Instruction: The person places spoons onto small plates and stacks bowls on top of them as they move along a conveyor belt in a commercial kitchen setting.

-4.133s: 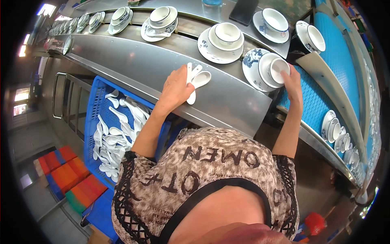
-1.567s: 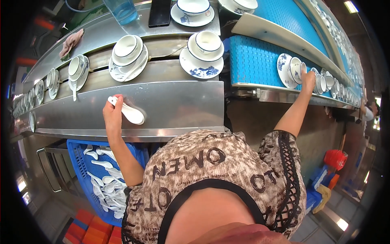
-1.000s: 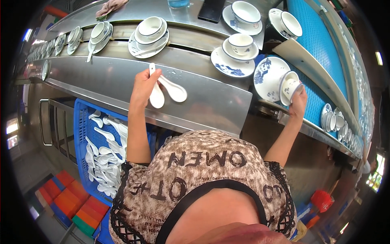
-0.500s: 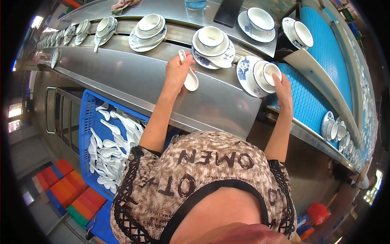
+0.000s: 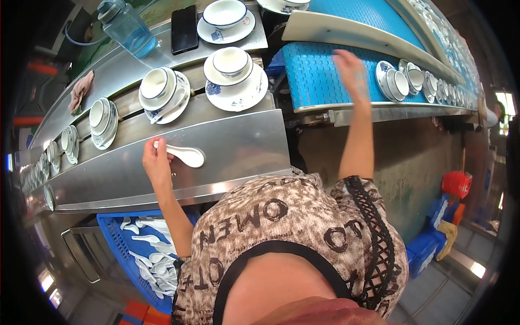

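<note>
My left hand grips a white soup spoon by its handle, just above the steel counter, its bowl end pointing right. My right hand is over the blue belt, blurred, with its fingers stretched out and nothing in them. To its right on the belt stands a stack of plate, bowl and cup. Nearest the counter's right end is another stack, a blue-patterned plate under a bowl and a cup. A similar stack sits left of it, with a spoon on its plate.
More dish stacks run away to the left, and several line the belt at right. A water bottle, a phone and a bowl on a plate stand behind. A blue crate of white spoons is below left.
My right hand has let go of the stack it held at the counter's end and moved right over the belt. The view has swung right. My left hand still holds the spoon.
</note>
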Available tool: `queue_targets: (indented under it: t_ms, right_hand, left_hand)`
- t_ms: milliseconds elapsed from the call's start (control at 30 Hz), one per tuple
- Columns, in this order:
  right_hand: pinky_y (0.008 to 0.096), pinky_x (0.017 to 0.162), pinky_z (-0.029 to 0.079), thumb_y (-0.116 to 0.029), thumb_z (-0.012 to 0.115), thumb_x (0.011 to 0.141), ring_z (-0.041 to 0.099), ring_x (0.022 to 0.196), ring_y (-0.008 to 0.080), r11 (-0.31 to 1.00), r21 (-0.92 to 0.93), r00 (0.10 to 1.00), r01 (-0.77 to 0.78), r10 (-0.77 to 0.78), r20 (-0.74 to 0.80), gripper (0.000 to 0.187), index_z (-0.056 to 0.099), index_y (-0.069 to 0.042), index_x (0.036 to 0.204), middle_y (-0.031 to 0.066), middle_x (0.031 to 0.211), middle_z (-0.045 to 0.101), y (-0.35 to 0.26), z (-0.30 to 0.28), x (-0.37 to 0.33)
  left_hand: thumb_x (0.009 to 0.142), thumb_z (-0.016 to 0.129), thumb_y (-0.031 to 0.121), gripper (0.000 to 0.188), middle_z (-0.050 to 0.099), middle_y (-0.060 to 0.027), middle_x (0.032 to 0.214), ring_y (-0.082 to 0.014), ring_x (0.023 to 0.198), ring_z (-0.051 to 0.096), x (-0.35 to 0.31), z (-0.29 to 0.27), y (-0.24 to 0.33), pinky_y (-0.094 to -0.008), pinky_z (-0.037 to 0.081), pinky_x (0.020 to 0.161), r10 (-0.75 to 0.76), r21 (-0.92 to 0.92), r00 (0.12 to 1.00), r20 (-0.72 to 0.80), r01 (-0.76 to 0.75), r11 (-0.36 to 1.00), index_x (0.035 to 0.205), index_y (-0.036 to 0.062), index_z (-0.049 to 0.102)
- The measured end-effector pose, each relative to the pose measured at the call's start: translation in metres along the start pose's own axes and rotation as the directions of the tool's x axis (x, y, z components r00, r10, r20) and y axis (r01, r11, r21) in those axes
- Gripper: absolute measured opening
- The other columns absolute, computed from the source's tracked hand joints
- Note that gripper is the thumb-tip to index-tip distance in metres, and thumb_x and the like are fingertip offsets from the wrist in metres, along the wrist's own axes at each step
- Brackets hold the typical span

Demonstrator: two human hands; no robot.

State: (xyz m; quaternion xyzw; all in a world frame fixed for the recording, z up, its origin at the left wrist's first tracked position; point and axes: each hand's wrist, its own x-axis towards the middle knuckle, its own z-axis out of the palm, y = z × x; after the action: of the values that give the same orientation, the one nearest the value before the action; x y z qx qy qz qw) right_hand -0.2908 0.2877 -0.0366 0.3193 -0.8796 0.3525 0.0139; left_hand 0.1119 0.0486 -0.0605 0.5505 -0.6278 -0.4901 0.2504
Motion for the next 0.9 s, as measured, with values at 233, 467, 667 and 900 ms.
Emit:
queue_targets:
  t_ms: [233,467,667,900]
  right_hand:
    - [0.0458,0.074,0.045,-0.015,0.059,0.067,0.057,0.08,0.0424,0.54,-0.777,0.94,-0.324,0.093,-0.327,0.031,0.061,0.004,0.091,0.023,0.082,0.061,0.239,-0.148,0.012]
    - [0.0315,0.072,0.046,-0.016,0.065,0.068,0.057,0.082,0.0181,0.867,-0.306,0.882,-0.393,0.45,0.142,0.042,0.057,0.002,0.105,0.0098,0.093,0.061,0.185,-0.124,0.011]
    - [0.0304,0.082,0.047,0.0,0.055,0.077,0.057,0.092,0.0183,0.641,0.645,0.908,-0.417,0.325,0.265,0.038,0.051,0.003,0.115,0.0101,0.102,0.059,0.082,-0.037,-0.004]
    - [0.0292,0.077,0.049,0.005,0.053,0.074,0.059,0.087,0.0183,0.663,0.648,0.923,-0.374,0.198,0.33,0.037,0.053,0.003,0.111,0.011,0.098,0.06,-0.03,0.039,-0.009]
  left_hand:
    - [0.084,0.055,0.018,0.02,0.052,-0.0003,0.056,-0.0065,0.047,0.045,-0.012,-0.013,0.002,-0.0228,0.036,0.043,-0.038,0.157,0.988,0.148,0.015,0.988,0.083,-0.0006,0.061]
    - [0.087,0.052,0.022,0.023,0.054,-0.0009,0.062,-0.0052,0.048,0.045,-0.007,0.0,0.014,-0.0193,0.035,0.044,-0.14,-0.166,0.945,0.297,0.195,0.967,0.08,0.0011,0.06]
    - [0.089,0.051,0.026,0.025,0.056,-0.002,0.066,-0.0074,0.052,0.05,0.007,0.034,0.022,-0.0187,0.041,0.05,-0.106,-0.433,0.908,0.405,0.293,0.852,0.087,0.0023,0.059]
    - [0.088,0.051,0.025,0.023,0.058,-0.0037,0.071,-0.0092,0.057,0.054,0.023,0.07,0.033,-0.0197,0.044,0.054,-0.165,-0.48,0.885,0.436,0.384,0.789,0.092,0.0032,0.058]
